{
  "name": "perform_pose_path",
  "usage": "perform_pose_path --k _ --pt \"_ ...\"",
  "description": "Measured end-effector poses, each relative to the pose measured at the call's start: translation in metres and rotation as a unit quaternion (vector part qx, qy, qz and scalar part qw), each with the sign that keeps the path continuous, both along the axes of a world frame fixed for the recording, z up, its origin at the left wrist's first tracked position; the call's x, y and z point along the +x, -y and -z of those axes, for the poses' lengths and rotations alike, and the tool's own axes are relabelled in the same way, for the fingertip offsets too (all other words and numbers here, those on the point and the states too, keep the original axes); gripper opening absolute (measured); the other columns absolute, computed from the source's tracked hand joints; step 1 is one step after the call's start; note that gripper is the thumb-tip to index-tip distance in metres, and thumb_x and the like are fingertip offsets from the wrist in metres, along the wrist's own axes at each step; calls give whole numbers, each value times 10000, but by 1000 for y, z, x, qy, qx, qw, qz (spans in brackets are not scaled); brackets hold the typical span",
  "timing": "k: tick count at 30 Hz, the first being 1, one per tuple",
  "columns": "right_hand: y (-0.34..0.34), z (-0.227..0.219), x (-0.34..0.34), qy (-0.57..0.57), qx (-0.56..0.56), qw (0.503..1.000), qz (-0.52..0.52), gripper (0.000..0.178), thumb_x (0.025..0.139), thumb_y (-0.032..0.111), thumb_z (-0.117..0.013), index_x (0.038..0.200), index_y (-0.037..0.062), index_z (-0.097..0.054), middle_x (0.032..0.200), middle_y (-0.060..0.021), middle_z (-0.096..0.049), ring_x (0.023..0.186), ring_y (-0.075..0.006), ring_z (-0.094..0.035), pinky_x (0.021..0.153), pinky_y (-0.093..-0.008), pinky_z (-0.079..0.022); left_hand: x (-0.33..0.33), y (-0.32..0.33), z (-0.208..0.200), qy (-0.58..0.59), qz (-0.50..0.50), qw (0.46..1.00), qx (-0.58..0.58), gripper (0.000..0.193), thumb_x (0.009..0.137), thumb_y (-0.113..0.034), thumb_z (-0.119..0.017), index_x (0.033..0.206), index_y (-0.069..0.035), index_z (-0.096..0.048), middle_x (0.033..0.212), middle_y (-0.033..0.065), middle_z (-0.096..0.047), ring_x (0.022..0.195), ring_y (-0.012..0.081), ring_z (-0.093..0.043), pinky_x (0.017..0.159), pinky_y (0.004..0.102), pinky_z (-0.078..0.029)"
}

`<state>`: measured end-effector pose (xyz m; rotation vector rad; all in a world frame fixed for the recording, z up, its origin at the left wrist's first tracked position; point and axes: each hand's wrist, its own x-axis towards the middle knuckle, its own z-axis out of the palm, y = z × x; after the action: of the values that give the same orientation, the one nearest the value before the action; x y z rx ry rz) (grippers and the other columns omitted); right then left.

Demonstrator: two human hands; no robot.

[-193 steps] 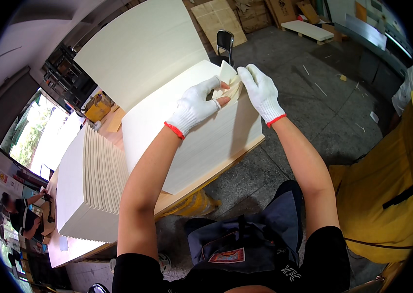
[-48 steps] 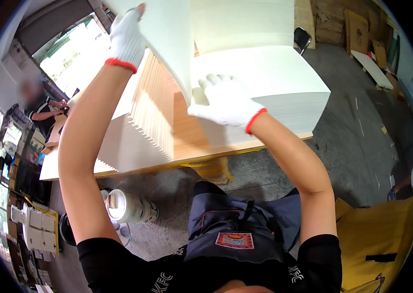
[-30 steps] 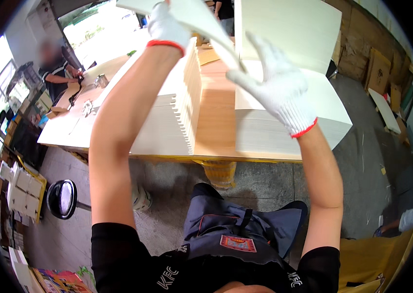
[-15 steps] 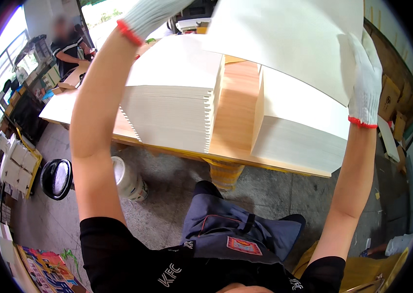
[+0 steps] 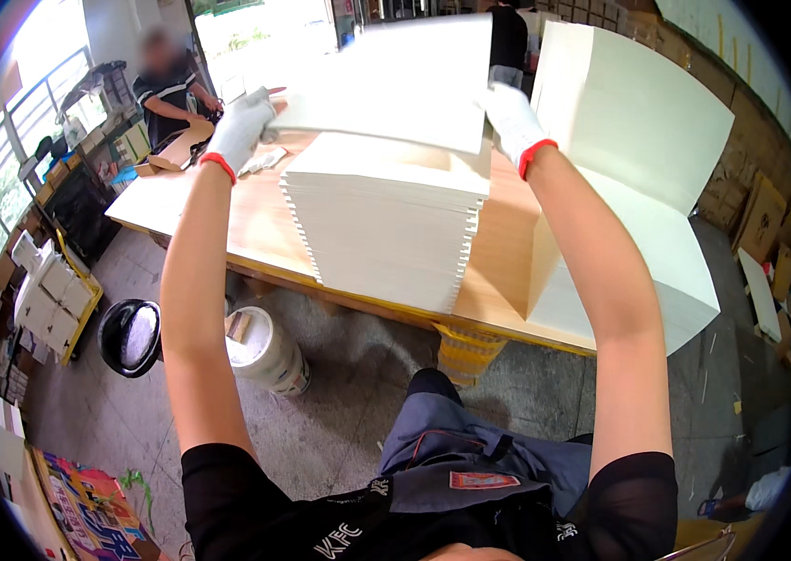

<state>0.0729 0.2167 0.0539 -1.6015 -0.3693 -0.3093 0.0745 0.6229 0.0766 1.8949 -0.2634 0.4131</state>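
My left hand [image 5: 244, 131] and my right hand [image 5: 513, 120] wear white knit gloves with red cuffs. Between them they grip a white board [image 5: 391, 89] by its left and right edges. The board hangs tilted just above a tall stack of white boards [image 5: 377, 234] with notched side edges. To the right of my right arm stands a second white stack [image 5: 634, 280]. A bent white panel [image 5: 643, 112] rises upright at its back. My right fingertips are partly hidden at the board's edge.
Both stacks stand on a wooden table [image 5: 255, 234]. A white bucket [image 5: 269, 360] and a black bin [image 5: 129, 338] are on the floor near its front edge. Another person [image 5: 166, 93] works at the far left; someone in black [image 5: 507, 42] stands at the back.
My right hand has swung left from the right stack, and my left hand has come down. The white board is now over the left stack, while a bent panel stands at the right one.
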Motion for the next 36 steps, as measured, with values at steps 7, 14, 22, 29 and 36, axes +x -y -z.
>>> perform_pose_path --k 7,14,22,29,36 --pt "12 -6 -74 65 -507 837 192 673 837 687 -579 1099 82 -714 1031 -141 -730 964 -316 -685 845 -408 -508 -56 35 27 26 -30 922 384 328 935 -266 -548 1207 -167 -702 1033 110 -735 923 221 -686 889 370 -510" --pt "3 -13 -146 81 -560 816 119 635 826 622 -662 1211 120 -709 1011 -134 -721 895 -254 -688 790 -375 -514 -83 32 14 -21 -4 915 404 456 840 -382 -741 1241 -167 -709 985 88 -702 949 191 -647 866 324 -489" --pt "-4 2 -148 96 -490 861 96 377 864 335 -752 1203 171 -738 965 -92 -712 824 -185 -658 774 -308 -534 -68 7 26 -9 8 940 341 379 814 -336 -790 1146 -154 -770 895 51 -712 837 158 -622 793 287 -480" --pt "2 8 -155 93 -370 923 46 330 876 203 -743 1193 110 -741 959 -81 -713 808 -126 -648 772 -272 -532 -69 9 27 -11 -13 939 343 346 809 -323 -808 1111 -155 -784 795 32 -668 766 133 -584 725 289 -452" --pt "2 10 -155 124 -389 911 52 300 880 190 -725 1157 78 -752 949 -86 -714 774 -127 -655 741 -269 -536 -72 9 30 -2 -13 941 337 330 825 -321 -803 1104 -146 -785 784 33 -657 728 130 -558 701 288 -443"
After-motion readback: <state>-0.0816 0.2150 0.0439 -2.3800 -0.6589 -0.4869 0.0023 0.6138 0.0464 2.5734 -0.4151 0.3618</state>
